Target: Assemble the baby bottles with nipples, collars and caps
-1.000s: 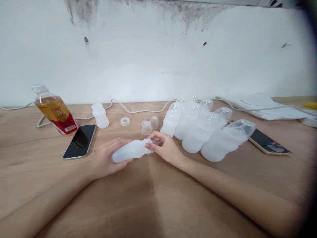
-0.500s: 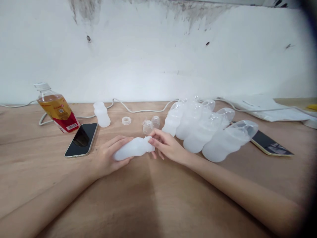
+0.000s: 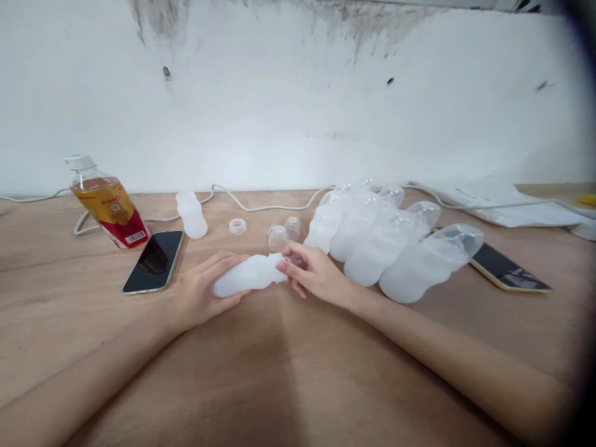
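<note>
A frosted white, wavy-sided plastic bottle (image 3: 249, 274) lies nearly level above the table, its neck pointing right. My left hand (image 3: 205, 285) is wrapped round its base end. At the neck, my right hand (image 3: 319, 273) is closed, thumb and fingers pinching the rim; a clear part shows faintly between the fingers, mostly hidden. Just behind the neck, small clear domed pieces (image 3: 278, 237) rest on the table, with a clear ring (image 3: 237, 226) to their left. Another bare frosted bottle (image 3: 191, 215) stands further left.
Several frosted bottles with clear spoon-shaped tops (image 3: 410, 267) cluster at the right. A dark phone (image 3: 507, 270) lies beyond them, and another phone (image 3: 153, 262) is at the left beside a drink bottle (image 3: 109, 205). A white cable (image 3: 265, 208) runs along the wall, near a white bag (image 3: 493, 205).
My right-hand fingers have curled in more at the bottle's neck, and a clear part now shows between them. The bottle has shifted very slightly; my left hand keeps its hold.
</note>
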### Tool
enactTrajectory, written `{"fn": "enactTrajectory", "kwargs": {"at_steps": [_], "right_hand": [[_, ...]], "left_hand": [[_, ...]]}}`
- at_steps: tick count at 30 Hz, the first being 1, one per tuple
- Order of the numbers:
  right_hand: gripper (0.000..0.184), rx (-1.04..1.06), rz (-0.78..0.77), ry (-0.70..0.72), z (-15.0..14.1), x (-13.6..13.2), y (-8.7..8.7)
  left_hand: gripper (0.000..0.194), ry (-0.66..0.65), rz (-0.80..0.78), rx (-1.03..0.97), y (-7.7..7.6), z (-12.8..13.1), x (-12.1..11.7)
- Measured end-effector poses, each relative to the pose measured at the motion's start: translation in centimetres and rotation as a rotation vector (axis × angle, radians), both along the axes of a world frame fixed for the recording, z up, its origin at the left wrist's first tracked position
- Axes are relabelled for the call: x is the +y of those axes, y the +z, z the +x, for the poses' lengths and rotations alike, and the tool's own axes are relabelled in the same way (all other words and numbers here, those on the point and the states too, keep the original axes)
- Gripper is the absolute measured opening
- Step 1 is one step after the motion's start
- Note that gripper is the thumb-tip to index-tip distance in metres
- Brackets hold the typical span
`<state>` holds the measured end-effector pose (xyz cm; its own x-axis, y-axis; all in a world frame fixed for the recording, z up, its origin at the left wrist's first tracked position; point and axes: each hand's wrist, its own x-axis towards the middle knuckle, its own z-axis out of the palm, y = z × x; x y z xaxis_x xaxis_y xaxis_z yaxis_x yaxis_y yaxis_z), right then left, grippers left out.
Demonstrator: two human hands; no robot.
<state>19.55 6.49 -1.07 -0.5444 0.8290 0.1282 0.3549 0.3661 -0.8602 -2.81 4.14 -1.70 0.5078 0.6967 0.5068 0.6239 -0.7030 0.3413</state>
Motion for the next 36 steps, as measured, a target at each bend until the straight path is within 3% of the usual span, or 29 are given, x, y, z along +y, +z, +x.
{"fn": "enactTrajectory", "kwargs": {"at_steps": [2, 5, 8, 10, 12, 15, 17, 20, 22, 24, 30, 33, 36], "right_hand": [[0.033, -0.089, 0.011, 0.0, 0.0, -0.1, 0.0], [0.03, -0.054, 0.174, 0.036, 0.2, -0.2, 0.4], [0.051, 0.001, 0.298, 0.165, 0.4, -0.1, 0.8], [0.043, -0.023, 0.339, 0.181, 0.4, -0.1, 0.7], [0.029, -0.029, 0.269, 0.109, 0.1, -0.2, 0.4], [0.034, -0.051, 0.001, 0.01, -0.2, -0.4, 0.4], [0.037, -0.101, -0.026, 0.006, -0.2, -0.4, 0.9], [0.033, -0.182, 0.264, 0.09, 0.4, 0.0, 1.6], [0.041, -0.233, 0.464, 0.148, 0.8, 0.3, 1.8], [0.041, -0.25, 0.532, 0.171, 1.0, 0.4, 1.6], [0.03, -0.134, 0.304, 0.033, 0.3, -0.6, 1.4], [0.029, 0.002, 0.028, -0.028, -0.3, -1.2, 1.7], [0.034, 0.151, -0.266, 0.006, -0.8, -1.3, 1.7]], "left_hand": [[0.039, -0.02, -0.029, 0.026, 0.1, 0.1, -0.2], [0.04, -0.04, -0.068, 0.018, 0.2, 0.2, -0.1], [0.041, -0.053, -0.1, -0.011, 0.2, 0.1, 0.1], [0.04, -0.057, -0.104, -0.014, 0.2, 0.0, 0.1], [0.038, -0.057, -0.082, -0.002, 0.3, 0.1, -0.1], [0.039, -0.066, -0.038, 0.01, 0.3, 0.2, -0.4], [0.04, -0.068, -0.031, 0.009, 0.2, 0.3, -0.4], [0.04, -0.022, -0.053, -0.056, 0.1, 0.2, 0.1], [0.041, -0.016, -0.102, -0.091, 0.0, 0.1, 0.4], [0.042, -0.048, -0.142, -0.08, 0.0, 0.0, 0.5], [0.041, -0.052, 0.012, -0.016, -0.2, 0.1, 0.0], [0.043, -0.034, 0.197, -0.003, -0.7, 0.2, 0.0], [0.049, 0.011, 0.336, 0.054, -1.1, 0.0, 0.3]]}}
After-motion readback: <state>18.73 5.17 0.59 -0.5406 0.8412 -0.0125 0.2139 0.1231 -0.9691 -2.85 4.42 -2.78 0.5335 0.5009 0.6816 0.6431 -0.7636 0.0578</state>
